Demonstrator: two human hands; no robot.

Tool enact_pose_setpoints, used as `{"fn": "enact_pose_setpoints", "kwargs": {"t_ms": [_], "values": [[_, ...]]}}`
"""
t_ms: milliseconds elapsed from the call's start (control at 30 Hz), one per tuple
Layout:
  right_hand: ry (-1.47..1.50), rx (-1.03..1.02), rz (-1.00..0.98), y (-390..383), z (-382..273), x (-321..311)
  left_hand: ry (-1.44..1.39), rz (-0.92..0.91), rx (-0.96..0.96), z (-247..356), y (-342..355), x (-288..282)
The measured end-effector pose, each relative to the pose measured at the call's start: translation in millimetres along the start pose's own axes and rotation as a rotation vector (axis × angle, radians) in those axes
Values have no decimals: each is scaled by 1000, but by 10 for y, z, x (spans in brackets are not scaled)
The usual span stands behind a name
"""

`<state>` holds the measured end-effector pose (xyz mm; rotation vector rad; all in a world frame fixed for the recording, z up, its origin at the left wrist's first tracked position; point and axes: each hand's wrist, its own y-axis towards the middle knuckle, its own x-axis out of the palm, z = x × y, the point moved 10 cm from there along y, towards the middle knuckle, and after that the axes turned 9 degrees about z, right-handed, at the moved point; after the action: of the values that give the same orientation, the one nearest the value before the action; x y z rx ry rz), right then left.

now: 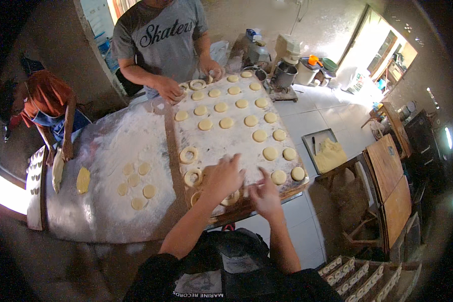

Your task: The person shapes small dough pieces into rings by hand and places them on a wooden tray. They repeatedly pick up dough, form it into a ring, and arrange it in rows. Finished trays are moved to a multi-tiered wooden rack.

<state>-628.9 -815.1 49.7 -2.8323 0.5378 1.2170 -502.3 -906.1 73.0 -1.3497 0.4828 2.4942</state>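
A floured board [236, 146] in front of me carries several rows of round flat dough pieces [250, 121]. My left hand [225, 177] is over its near part, fingers stretched out and apart, with nothing visible in them. Just to its right, my right hand [265, 197] has its index finger extended above the board's near edge and also appears to hold nothing. Dough rings [189, 155] lie along the left side. Another dough ring [230, 199] sits close below my left hand, partly covered by it.
Left of the board, a floured table [100, 211] bears several dough discs [149, 191] and a yellow dough lump [83, 180]. Across from me, a person in grey [161, 45] handles dough rings; another in orange [50, 100] handles dough at far left. Wooden boards [387, 186] stand right.
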Motion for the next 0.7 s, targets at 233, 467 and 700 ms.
{"fn": "enact_pose_setpoints", "kwargs": {"t_ms": [233, 467, 700], "values": [[-382, -18, 291, 286, 829, -574, -159, -43, 349, 756, 937, 1046], [-256, -65, -47, 547, -77, -239, -533, 18, 236, -262, 528, 265], [85, -510, -382, 848, -2273, 1895, -234, 599, -502, -3437, -937, -1693]]}}
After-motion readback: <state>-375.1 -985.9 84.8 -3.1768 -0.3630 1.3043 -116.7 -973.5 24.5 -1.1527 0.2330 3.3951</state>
